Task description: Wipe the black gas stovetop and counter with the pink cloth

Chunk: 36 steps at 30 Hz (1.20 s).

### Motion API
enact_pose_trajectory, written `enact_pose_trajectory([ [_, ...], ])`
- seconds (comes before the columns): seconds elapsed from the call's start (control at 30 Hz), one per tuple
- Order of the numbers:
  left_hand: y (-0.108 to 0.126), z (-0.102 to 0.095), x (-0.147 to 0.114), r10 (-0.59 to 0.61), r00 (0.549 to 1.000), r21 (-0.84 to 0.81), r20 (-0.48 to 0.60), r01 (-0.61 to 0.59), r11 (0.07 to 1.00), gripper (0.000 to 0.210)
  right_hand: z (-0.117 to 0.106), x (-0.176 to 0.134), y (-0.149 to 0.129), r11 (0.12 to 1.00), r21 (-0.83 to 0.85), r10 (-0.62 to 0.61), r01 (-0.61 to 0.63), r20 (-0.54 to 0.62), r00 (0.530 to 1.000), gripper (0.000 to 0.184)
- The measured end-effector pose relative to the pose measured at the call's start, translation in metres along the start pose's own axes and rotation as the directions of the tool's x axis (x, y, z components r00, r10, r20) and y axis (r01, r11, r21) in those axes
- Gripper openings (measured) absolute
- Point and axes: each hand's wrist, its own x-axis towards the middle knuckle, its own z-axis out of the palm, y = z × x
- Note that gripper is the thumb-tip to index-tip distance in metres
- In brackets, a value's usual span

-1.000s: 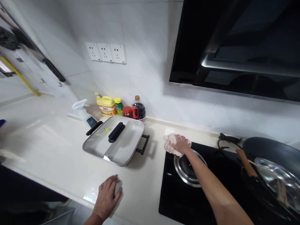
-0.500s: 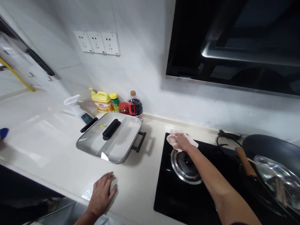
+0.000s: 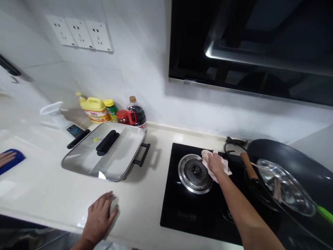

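Observation:
My right hand presses a pale pink cloth onto the black glass cooktop. Its fingers are bunched into the cloth, beside the upper right edge of the round burner. On the white countertop, left of the cooktop, my left hand lies palm down with fingers apart, holding nothing. Behind it stands a rectangular electric pan with a glass lid, its black side handle toward the cooktop.
A large wok holding a clear lid sits at the right. Along the wall are a spray bottle, yellow jug, jars and a dark sauce bottle. At far left another person's hand rests on a blue cloth.
My right hand has slid the cloth from the burner's back left side to its right. My left hand stays on the counter. The view has turned rightward; the other person's hand and blue cloth show more.

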Motion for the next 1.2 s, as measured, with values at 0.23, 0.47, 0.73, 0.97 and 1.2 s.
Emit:
enact_pose_trajectory([
  [0.23, 0.004, 0.000, 0.005, 0.019, 1.000, 0.015, -0.008, -0.019, 1.000, 0.039, 0.005, -0.054, 0.020, 0.995, -0.037, 0.093, -0.092, 0.026, 0.995, 0.057],
  [0.47, 0.007, -0.002, 0.008, 0.017, 1.000, 0.015, 0.004, -0.017, 1.000, 0.041, 0.023, -0.128, 0.009, 0.994, -0.052, 0.096, -0.093, 0.045, 0.994, 0.059],
  [0.73, 0.008, -0.001, 0.008, -0.005, 1.000, -0.001, 0.025, 0.005, 1.000, 0.040, 0.038, -0.188, -0.050, 0.999, -0.019, -0.046, 0.047, 0.048, 0.998, 0.053],
  [0.97, 0.006, 0.000, 0.005, 0.013, 1.000, 0.016, 0.019, -0.013, 1.000, 0.038, 0.023, -0.173, -0.113, 0.989, 0.049, -0.143, 0.139, 0.090, 0.986, 0.046],
  [1.2, 0.004, 0.001, 0.003, 0.028, 0.999, 0.020, 0.022, -0.028, 0.999, 0.038, 0.020, -0.120, -0.164, 0.985, 0.164, -0.073, 0.055, 0.108, 0.991, 0.046],
])
